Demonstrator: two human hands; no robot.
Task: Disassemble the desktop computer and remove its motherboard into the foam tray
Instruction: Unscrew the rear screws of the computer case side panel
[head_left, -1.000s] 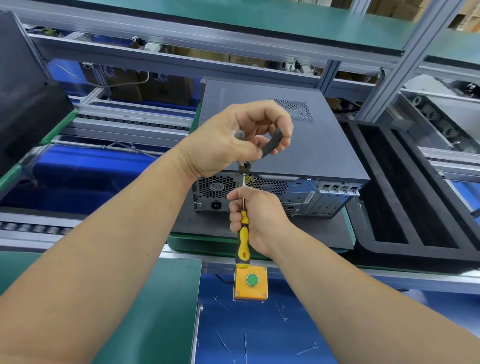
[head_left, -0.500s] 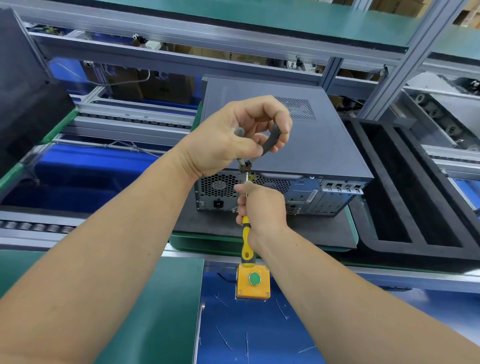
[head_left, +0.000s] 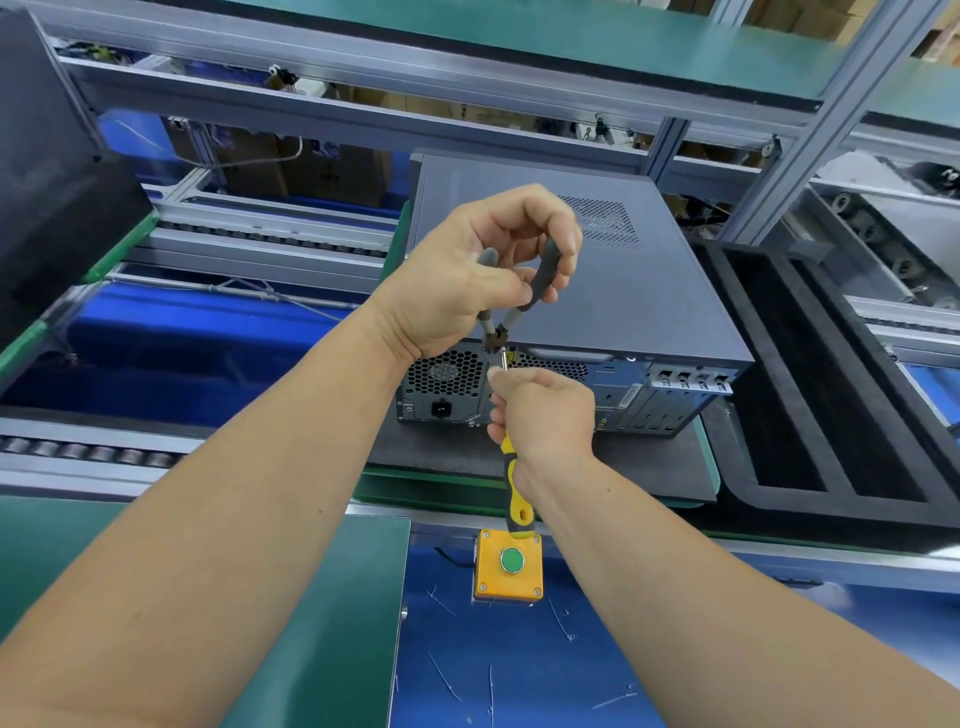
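Now my right grip has climbed along the yellow screwdriver: a second ago my fingers were wrapped lower on the handle with a length of bare shaft showing above them, and now they curl round the top of the handle, with only the short metal tip poking out just above my forefinger. My left grip is still closed round the grey handles of the pliers, thumb on one handle and fingers hooked over the other, the nose pointing down to a spot right above my right grip. The two tool tips now meet at the upper edge of the computer's rear panel, where before they were a little apart. I think the pliers are pinching a screw or small fastener there, but the spot is too small and shadowed for me to be sure.

The desktop computer lies on its side just beyond both grips, on a dark mat on the table, its cover still on. The black foam tray sits well off to the right of my right grip, holding nothing I can see. So the task has hardly begun: the case is not yet opened and the motherboard is still hidden inside. Below my right grip sits a yellow button box.
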